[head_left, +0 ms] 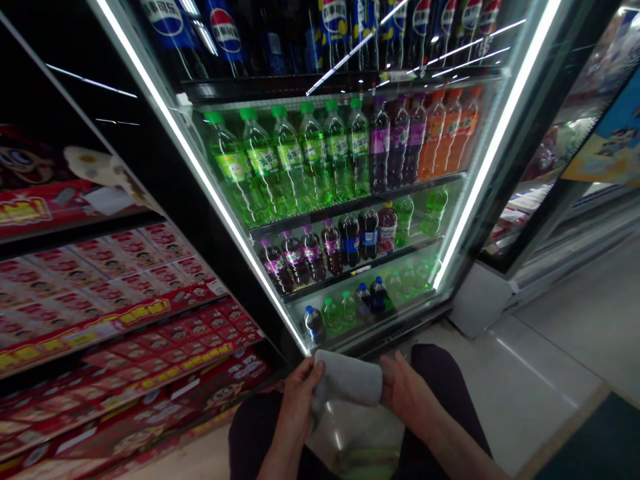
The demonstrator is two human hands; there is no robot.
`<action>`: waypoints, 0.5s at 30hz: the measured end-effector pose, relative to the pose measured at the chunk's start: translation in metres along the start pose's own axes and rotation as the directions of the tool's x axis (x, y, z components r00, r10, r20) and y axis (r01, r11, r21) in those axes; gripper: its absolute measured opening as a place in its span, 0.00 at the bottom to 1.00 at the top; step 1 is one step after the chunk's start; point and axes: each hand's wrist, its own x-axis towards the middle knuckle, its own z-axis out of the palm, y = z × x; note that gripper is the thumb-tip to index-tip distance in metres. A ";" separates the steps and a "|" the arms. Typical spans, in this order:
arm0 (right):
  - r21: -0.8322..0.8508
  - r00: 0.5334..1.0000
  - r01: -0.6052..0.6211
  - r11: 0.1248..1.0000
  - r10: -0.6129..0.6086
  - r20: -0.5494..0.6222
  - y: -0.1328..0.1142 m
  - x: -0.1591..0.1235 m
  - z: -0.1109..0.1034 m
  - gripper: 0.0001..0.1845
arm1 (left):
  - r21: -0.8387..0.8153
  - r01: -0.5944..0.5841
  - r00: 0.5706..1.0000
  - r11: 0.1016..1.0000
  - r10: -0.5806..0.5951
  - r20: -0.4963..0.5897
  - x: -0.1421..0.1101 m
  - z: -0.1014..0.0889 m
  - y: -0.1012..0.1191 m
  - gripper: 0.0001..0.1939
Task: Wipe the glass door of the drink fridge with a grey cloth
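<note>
A grey cloth [350, 378], folded over into a band, is stretched between my two hands above my lap. My left hand [301, 387] pinches its left end, with the thumb on top and a loose flap hanging below. At the right end my right hand [403, 387] has its fingers partly behind the cloth; they are somewhat blurred. Just beyond the cloth stands a lit drinks fridge with a glass door [320, 220]. Its shelves hold green-capped bottles [285, 160], purple-capped bottles [313, 250] and orange drink bottles [453, 133].
Red shelves of boxed goods [125, 267] run along the left. My knees [440, 380] are bent close to the fridge base [390, 337]. To the right are another cooler [485, 300] and the tiled floor [540, 360]. A dark green mat [595, 447] lies at lower right.
</note>
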 end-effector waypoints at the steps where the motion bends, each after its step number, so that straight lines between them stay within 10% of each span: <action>1: 0.008 0.999 0.044 0.999 -0.044 0.008 -0.002 0.000 -0.001 0.35 | 0.051 -0.024 1.000 0.998 0.024 0.002 0.000 -0.001 0.000 0.19; 7: -0.357 0.913 0.399 0.844 -0.401 0.072 -0.011 0.007 0.001 0.36 | 0.284 -0.222 0.966 0.933 0.250 -0.064 0.000 0.003 0.007 0.17; 13: -0.738 0.744 0.524 0.426 -0.650 0.154 -0.034 0.003 0.006 0.10 | 0.195 -0.203 0.979 0.960 0.202 0.020 -0.012 0.013 0.026 0.15; 15: -0.698 0.763 0.543 0.467 -0.621 0.178 -0.046 -0.005 0.013 0.08 | 0.106 -0.143 0.990 0.984 0.142 0.022 -0.013 0.017 0.028 0.15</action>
